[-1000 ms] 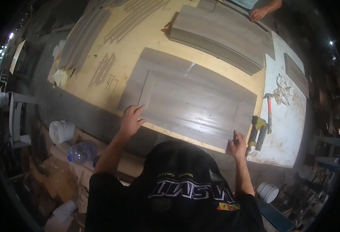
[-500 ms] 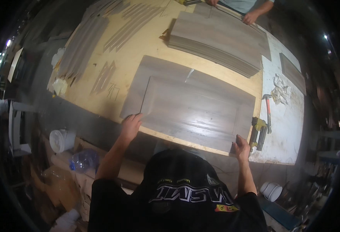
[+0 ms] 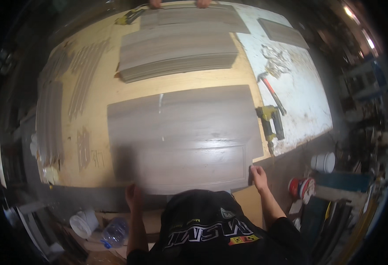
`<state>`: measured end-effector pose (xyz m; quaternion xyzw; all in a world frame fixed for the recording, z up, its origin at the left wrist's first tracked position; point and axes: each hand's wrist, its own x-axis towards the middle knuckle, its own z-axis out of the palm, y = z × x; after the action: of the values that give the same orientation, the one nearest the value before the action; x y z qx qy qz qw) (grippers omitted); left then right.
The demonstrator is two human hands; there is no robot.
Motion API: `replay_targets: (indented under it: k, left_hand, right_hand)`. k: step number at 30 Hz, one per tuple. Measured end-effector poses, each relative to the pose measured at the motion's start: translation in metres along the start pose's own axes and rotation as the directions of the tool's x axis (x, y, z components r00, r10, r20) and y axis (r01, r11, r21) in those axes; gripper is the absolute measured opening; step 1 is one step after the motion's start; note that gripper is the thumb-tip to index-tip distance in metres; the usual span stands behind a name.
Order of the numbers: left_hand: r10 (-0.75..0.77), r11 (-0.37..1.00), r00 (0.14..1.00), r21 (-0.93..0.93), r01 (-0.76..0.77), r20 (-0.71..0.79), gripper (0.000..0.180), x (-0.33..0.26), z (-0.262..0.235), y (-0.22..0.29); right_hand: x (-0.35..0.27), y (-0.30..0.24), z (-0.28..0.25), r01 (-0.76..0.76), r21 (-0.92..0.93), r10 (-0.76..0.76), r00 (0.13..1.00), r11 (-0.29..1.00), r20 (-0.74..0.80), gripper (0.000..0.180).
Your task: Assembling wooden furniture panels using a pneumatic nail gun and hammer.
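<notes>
A grey-brown wood-look panel (image 3: 194,170) with a grooved rectangular border juts past the near table edge, close to my body. My left hand (image 3: 133,195), somewhat blurred and in shadow, grips its near left corner. Closed on the near right corner is my right hand (image 3: 259,177), thumb on top. Beyond, a plain panel (image 3: 185,117) of the same colour lies flat on the table, with a pale streak on it; the bordered panel overlaps its near part.
Farther back sits a stack of panels (image 3: 180,51), a co-worker's hands (image 3: 203,3) at the far edge. Thin strips (image 3: 50,119) lie left. On the right are a yellow-black nail gun (image 3: 271,123), a red-handled hammer (image 3: 274,93) and crumpled wrapping (image 3: 277,62). Buckets (image 3: 323,162) stand below the table.
Both my hands have drawn the bordered panel toward my body, over the near edge, uncovering more of the plain panel. My view has turned. The co-worker's hands now rest farther left along the far edge.
</notes>
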<state>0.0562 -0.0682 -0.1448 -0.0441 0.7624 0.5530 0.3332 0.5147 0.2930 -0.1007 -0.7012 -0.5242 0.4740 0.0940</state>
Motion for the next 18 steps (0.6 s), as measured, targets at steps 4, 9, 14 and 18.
replay_targets:
  k: [4,9,14,18]
  left_hand:
    - [-0.194,0.97,0.98,-0.158,0.184,-0.052,0.033,0.008,0.005,0.009]
    - [0.321,0.301,0.786,0.73,-0.614,0.528,0.039,0.003,-0.005,0.083]
    - [-0.092,0.919,0.972,-0.356,0.167,0.218,0.053,-0.013,0.091,0.154]
    - [-0.029,0.891,0.881,-0.387,0.237,0.471,0.056,-0.024,0.227,0.188]
  right_hand:
    - [0.004,-0.037,0.008,-0.142,0.272,0.105,0.984,0.952,0.147,0.046]
    - [0.001,-0.091,-0.037,-0.159,0.378,0.004,0.926,0.912,0.377,0.055]
    - [0.004,-0.071,-0.077,-0.085,0.603,-0.137,0.94,0.793,0.312,0.05]
    - [-0.023,-0.023,-0.137,-0.085,0.869,-0.033,0.993,0.488,0.115,0.052]
